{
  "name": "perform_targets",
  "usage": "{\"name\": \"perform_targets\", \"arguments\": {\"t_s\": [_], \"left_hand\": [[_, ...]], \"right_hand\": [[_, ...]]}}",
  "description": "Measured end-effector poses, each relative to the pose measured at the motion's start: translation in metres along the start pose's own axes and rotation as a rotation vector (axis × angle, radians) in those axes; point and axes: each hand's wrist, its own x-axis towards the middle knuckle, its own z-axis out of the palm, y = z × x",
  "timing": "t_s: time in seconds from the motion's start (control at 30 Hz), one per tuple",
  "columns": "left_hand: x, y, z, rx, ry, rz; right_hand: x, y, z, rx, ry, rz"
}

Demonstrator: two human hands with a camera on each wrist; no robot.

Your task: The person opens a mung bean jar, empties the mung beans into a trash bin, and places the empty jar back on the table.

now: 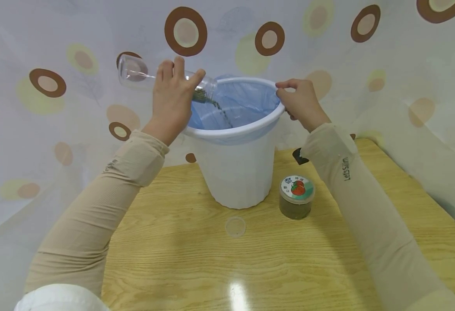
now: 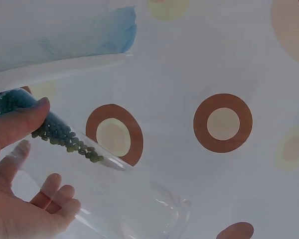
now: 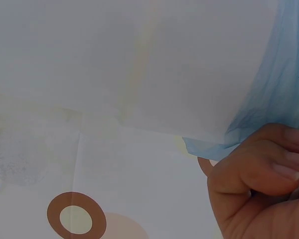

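Observation:
My left hand [image 1: 173, 97] grips a clear bottle [image 1: 134, 73], tipped with its mouth over the bin's left rim. Small green beans [image 2: 65, 139], which look like mung beans, lie along the bottle's lower side near the neck. A thin stream of them falls into the white bin [image 1: 237, 172], which is lined with a blue plastic bag [image 1: 246, 103]. On the bin's right rim, my right hand [image 1: 299, 101] pinches the edge with thumb and fingers. The right wrist view has its curled fingers [image 3: 269, 167] against the bag. The bin's bottom inside is hidden.
A squat jar with a tomato-pictured lid [image 1: 297, 190] stands right of the bin on the wooden table [image 1: 173, 259]. In front of the bin lies a clear round disc [image 1: 235, 226]. A small black object [image 1: 300, 156] shows beside the right sleeve. A patterned wall covering [image 1: 75, 151] hangs behind.

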Motion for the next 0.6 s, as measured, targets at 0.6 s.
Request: {"name": "perform_targets", "arguments": {"t_s": [0.6], "left_hand": [[0.0019, 0.0037, -0.0028, 0.024, -0.018, 0.009]], "right_hand": [[0.0020, 0.0002, 0.0006, 0.003, -0.002, -0.001]]}}
